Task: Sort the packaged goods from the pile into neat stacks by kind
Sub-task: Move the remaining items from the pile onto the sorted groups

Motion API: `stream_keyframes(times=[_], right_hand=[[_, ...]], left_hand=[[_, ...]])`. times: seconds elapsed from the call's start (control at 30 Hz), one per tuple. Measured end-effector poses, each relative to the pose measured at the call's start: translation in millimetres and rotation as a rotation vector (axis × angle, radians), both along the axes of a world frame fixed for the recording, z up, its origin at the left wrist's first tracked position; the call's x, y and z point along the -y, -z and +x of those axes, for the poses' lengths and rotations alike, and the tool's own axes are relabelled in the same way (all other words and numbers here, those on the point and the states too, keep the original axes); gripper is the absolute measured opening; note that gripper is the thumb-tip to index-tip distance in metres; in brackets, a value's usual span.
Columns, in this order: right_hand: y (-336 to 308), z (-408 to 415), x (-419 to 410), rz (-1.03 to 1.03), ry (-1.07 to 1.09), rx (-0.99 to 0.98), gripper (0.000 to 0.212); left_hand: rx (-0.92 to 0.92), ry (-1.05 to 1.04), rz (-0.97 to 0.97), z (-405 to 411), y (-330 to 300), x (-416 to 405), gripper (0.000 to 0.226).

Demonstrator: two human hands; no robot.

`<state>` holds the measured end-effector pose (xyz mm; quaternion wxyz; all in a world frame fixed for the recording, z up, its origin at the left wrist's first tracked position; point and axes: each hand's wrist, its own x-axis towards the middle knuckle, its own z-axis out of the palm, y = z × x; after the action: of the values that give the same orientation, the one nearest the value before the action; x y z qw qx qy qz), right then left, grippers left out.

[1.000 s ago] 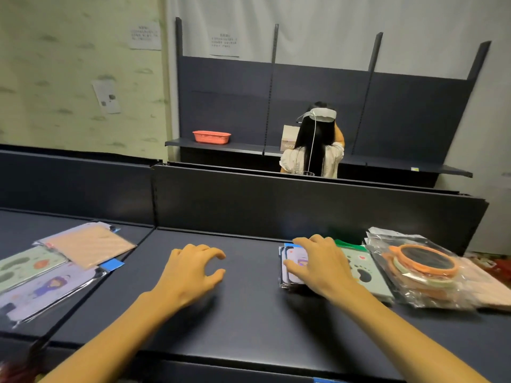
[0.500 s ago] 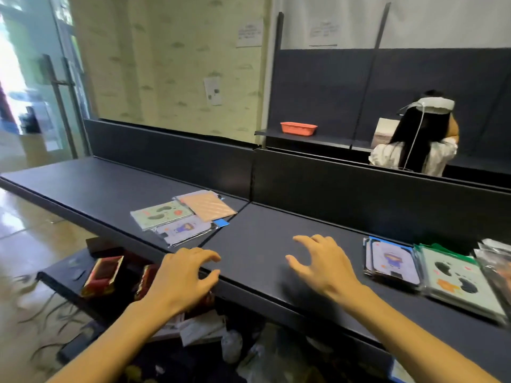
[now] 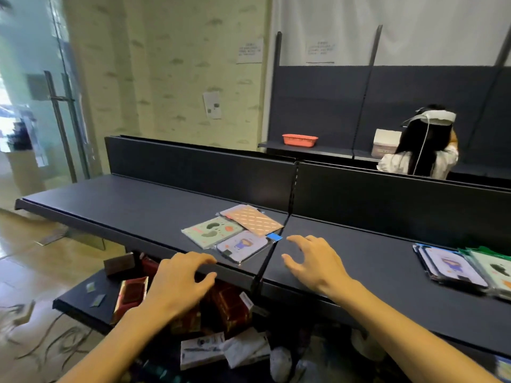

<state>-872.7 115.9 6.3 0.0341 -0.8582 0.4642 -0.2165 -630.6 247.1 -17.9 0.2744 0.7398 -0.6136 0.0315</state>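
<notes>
Three flat packets lie overlapping on the dark shelf [image 3: 138,205]: a peach quilted packet [image 3: 253,219], a green packet with dark shapes [image 3: 211,231], and a lilac packet with a small figure [image 3: 243,246]. My left hand [image 3: 179,283] hovers just in front of them over the shelf's front edge, fingers curled and empty. My right hand [image 3: 312,262] is spread open just right of the lilac packet, holding nothing. At the far right lie a stack of lilac packets [image 3: 450,268] and a stack of green packets [image 3: 495,272].
A seam [image 3: 272,252] divides the two shelf boards between my hands. Red boxes [image 3: 232,305] and white packets [image 3: 221,349] sit on a lower shelf and the floor. A person [image 3: 423,150] stands behind the back panel. An orange basket [image 3: 300,140] rests on the far shelf.
My view has swung left. My right hand left the lilac stack on the right, and both hands now sit near the three packets at the seam.
</notes>
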Motion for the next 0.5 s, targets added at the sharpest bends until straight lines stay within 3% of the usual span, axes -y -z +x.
stream_keyframes(times=[0.23, 0.5], right_hand=[[8.2, 50.7, -6.1, 0.009, 0.09, 0.013, 0.053], [21.0, 75.9, 22.0, 0.016, 0.17, 0.0, 0.049]], left_hand=[[-0.019, 0.046, 0.037, 70.8, 5.8, 1.8, 0.034], [-0.046, 0.101, 0.064, 115.4, 14.4, 52.5, 0.046]])
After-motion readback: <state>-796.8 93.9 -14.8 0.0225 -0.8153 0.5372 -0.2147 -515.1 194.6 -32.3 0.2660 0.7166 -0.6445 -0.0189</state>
